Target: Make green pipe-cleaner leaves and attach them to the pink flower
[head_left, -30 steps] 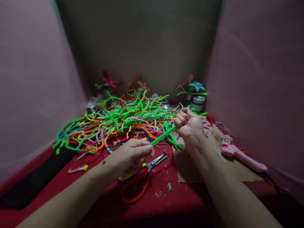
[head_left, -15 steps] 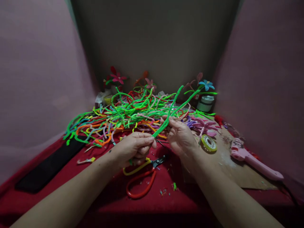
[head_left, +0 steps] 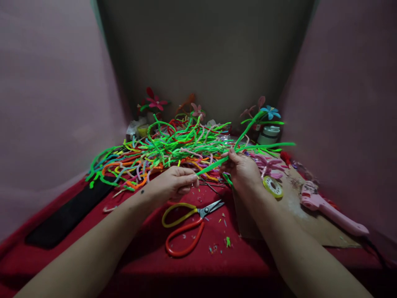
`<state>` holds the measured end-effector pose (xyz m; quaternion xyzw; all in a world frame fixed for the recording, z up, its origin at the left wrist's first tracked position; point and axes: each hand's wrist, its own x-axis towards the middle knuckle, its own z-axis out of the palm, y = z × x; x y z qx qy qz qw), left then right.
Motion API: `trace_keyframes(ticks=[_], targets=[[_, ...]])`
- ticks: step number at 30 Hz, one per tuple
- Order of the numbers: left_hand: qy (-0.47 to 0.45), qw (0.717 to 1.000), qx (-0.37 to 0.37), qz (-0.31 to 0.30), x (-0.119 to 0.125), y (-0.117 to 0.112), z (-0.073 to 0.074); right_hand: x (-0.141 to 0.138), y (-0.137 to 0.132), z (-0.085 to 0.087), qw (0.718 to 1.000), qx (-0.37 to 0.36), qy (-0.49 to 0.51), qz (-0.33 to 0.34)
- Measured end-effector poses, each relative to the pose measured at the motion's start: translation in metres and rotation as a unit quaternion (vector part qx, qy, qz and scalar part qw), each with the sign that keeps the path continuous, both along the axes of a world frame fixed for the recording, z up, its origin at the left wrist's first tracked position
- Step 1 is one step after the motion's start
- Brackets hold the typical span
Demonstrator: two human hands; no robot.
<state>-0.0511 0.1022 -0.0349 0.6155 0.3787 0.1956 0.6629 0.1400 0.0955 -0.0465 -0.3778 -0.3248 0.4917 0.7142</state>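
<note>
Bright green pipe cleaners (head_left: 212, 166) stretch between my two hands above the table. My left hand (head_left: 181, 182) pinches their lower left end between thumb and fingers. Further along them, my right hand (head_left: 243, 169) is closed round the middle, thumb on top. Past that hand the strands fork: one rises towards the blue flower, the other runs flat to the right. A short green piece shows below the right fingers. Under the hands lie scissors (head_left: 203, 213) with one yellow and one red handle, blades slightly apart.
A heap of coloured pipe cleaners (head_left: 173, 142) fills the back. On the right are a yellow tape roll (head_left: 273, 187), pink fuzzy petals (head_left: 268, 165) and a pink glue gun (head_left: 331, 211) on a board (head_left: 297, 223). A black strip (head_left: 68, 215) lies left.
The green strands have swung down to the right and their free ends have spread apart. My right hand has shifted slightly right, away from the left one.
</note>
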Motion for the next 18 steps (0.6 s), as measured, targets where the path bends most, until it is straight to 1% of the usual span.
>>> trace_keyframes(ticks=[2,3,6,8,10,12,14,16,18], targets=[[0.065,0.995,0.077,0.015,0.000,0.002,0.003,0.003,0.002,0.002,0.999,-0.014,0.026,-0.022],[0.101,0.986,0.129,0.023,-0.001,0.002,0.005,0.003,0.003,0.003,0.999,-0.019,0.038,-0.031],[0.187,0.937,0.292,0.030,-0.003,0.004,0.009,0.002,0.004,0.003,0.996,-0.024,0.065,-0.047],[0.217,0.910,0.352,0.030,-0.007,0.006,0.012,-0.001,0.004,0.002,0.995,-0.015,0.079,-0.057],[0.241,0.889,0.388,0.036,-0.011,0.009,0.014,-0.003,0.004,0.001,0.994,-0.001,0.089,-0.067],[0.274,0.859,0.431,0.041,-0.014,0.011,0.016,-0.004,0.004,0.001,0.992,0.014,0.096,-0.076],[0.323,0.808,0.489,0.050,-0.016,0.011,0.016,-0.005,0.005,0.003,0.991,0.021,0.102,-0.080],[0.383,0.743,0.544,0.070,-0.015,0.010,0.013,-0.005,0.005,0.004,0.990,0.023,0.111,-0.080],[0.436,0.680,0.583,0.088,-0.013,0.007,0.009,-0.005,0.006,0.006,0.990,0.024,0.112,-0.082]])
